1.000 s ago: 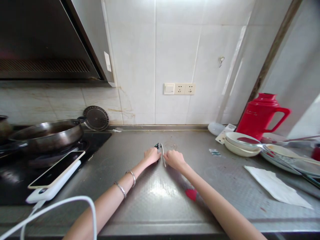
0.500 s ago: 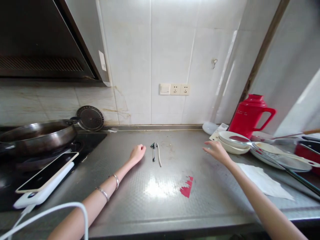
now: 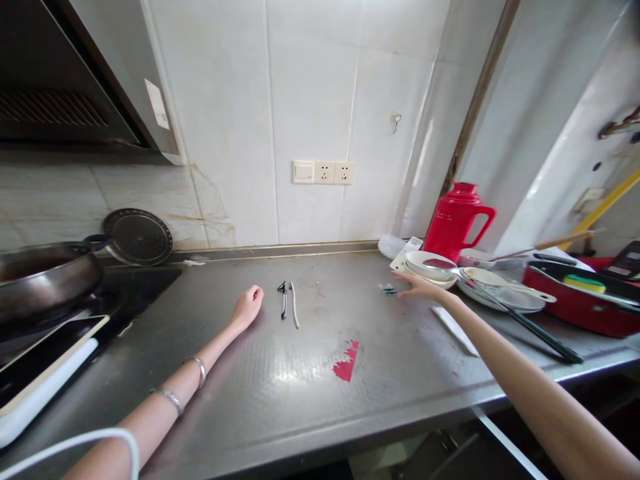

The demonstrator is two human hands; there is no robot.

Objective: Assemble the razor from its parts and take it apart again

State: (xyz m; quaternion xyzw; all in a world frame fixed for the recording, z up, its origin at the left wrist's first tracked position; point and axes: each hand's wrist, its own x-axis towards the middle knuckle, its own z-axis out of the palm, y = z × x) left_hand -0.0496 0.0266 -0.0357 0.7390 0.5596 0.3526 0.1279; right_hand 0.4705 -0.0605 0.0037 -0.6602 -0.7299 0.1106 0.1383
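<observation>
My left hand [image 3: 249,307] rests closed on the steel counter [image 3: 240,413]; whatever its curled fingers may hold is hidden. Just right of it lie a small black-and-silver stick with a T-shaped head [image 3: 283,301], like a tiny razor, and a thin cream-coloured curved strip [image 3: 294,305]. My right hand [image 3: 420,285] reaches low over the counter at the right with its fingers stretched out, by the stacked bowls. Small dark-green and clear pieces [image 3: 389,289] lie close to its fingertips, too small to name.
A red thermos jug [image 3: 457,223] stands behind white bowls [image 3: 431,262] and a plate. Chopsticks, a folded white paper [image 3: 455,330] and a red pan [image 3: 580,300] are at right. A steel pan [image 3: 45,273] sits on the stove at left. A torn red patch [image 3: 347,363] is nearer the front.
The view has turned to the right, showing the red pan. My right hand's fingers have straightened, and small green and clear pieces now show beside them. My left hand stays closed in place.
</observation>
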